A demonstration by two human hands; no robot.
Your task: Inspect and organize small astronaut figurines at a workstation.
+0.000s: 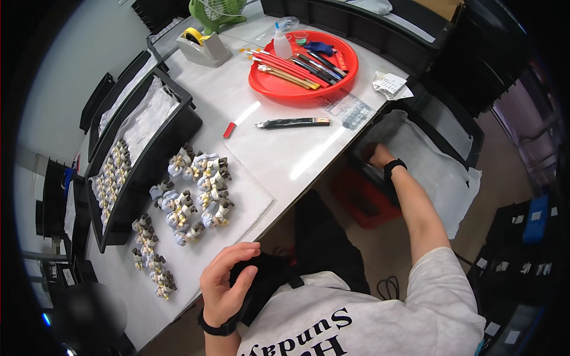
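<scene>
My left hand (228, 282) is raised in front of my body by the table's near edge, its thumb and fingers apart and nothing between them. Beyond it, small figurines (209, 188) with pale blue tops and dark bases lie in clusters on a white sheet (252, 196). More figurines (113, 181) fill the near part of a cloth-lined black tray (178, 142) on the left. My right hand (380, 155) reaches down to the right, into a black tray lined with white cloth (424, 157) beside the table. Its fingertips are hidden in shadow, so whatever they touch cannot be seen.
A round red tray (261, 89) holds brushes, pens and a squeeze bottle (281, 44). Near it lie a black pen-like tool (294, 123), a small red piece (229, 130) and a crumpled paper (392, 86). A tape dispenser (205, 50) and a green fan (217, 13) stand behind.
</scene>
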